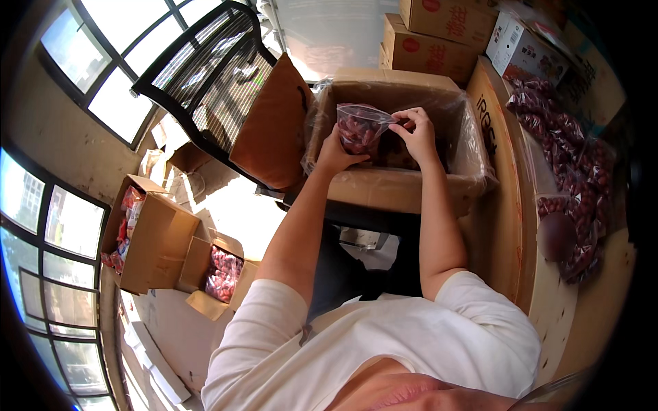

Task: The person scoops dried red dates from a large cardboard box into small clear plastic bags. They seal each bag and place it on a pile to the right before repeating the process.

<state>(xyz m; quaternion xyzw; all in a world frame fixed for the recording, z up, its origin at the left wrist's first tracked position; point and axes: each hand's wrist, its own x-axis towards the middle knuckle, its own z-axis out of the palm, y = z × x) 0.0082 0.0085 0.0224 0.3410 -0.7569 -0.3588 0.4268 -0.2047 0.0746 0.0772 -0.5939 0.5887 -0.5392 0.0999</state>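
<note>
A clear zip-seal plastic bag filled with dark red dried fruit, likely jujubes, (pixel 356 132) is held above an open cardboard box (pixel 396 198). My left hand (pixel 340 153) cups the bag's lower side, thumb and fingers around it. At the bag's top right corner, my right hand (pixel 415 132) pinches the zip edge between thumb and fingers. The box has a clear plastic liner (pixel 475 138) folded over its walls. Dark red pieces show low inside it, partly hidden by my hands and the bag.
Many filled bags of red fruit (pixel 576 164) lie on the wooden surface at the right. Cartons (pixel 432 54) stand behind the box. A mesh office chair (pixel 205 87) with an orange-brown cushion (pixel 275 128) is at the left. Below it, an open carton (pixel 193 264) holds packed red fruit.
</note>
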